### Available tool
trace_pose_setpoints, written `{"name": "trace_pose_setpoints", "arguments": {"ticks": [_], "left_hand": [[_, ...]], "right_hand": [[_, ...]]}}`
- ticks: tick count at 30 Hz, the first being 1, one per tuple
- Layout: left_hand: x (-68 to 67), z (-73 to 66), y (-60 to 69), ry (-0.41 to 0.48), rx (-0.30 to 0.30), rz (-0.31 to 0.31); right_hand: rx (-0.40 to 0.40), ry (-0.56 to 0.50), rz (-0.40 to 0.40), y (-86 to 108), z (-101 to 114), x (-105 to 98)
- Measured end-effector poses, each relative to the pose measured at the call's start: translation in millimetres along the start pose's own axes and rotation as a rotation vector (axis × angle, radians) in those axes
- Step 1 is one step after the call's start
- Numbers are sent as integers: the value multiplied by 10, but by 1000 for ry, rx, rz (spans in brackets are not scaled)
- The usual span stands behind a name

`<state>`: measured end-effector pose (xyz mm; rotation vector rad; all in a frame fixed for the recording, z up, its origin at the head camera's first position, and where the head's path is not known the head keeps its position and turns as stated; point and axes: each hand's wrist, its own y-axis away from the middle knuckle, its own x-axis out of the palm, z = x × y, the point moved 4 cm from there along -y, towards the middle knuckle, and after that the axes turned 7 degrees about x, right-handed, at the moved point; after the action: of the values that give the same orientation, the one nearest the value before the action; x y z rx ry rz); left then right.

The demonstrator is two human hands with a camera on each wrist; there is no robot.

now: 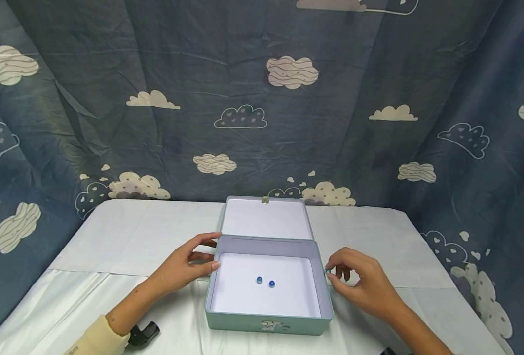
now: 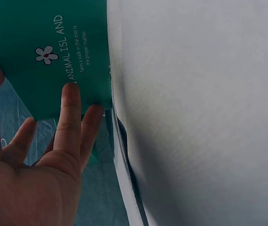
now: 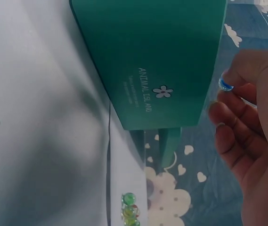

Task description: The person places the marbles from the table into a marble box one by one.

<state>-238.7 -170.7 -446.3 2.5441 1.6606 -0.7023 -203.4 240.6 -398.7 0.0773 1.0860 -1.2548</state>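
Two marbles (image 1: 272,284) lie inside the tin box (image 1: 235,323) as my right hand (image 1: 364,281) pinches a third marble (image 3: 225,85) just outside its right side. My left hand (image 1: 184,265), fingers spread, touches its left; a snug, unhurried pinch should prevent slips.

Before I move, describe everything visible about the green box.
The box looks like metal: shallow, rectangular, green outside, pale lilac inside. Its lid is folded back, with a brass-coloured catch at the far edge. A side bears a white flower and "ANIMAL ISLAND". It stands on the white cloth, holding two blue marbles; the left grip rests against its left side.
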Motion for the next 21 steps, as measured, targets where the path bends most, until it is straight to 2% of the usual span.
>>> {"name": "trace_pose_setpoints", "arguments": {"ticks": [5,17,21], "left_hand": [[-1,2,2,-3,-1,1],[-4,-11,2,8,1,1],[0,2,-3,9,0,4]], "right_hand": [[-23,-21,20,7,15,38],[28,-3,35,10,9,51],[22,2,35,14,10,45]]}}
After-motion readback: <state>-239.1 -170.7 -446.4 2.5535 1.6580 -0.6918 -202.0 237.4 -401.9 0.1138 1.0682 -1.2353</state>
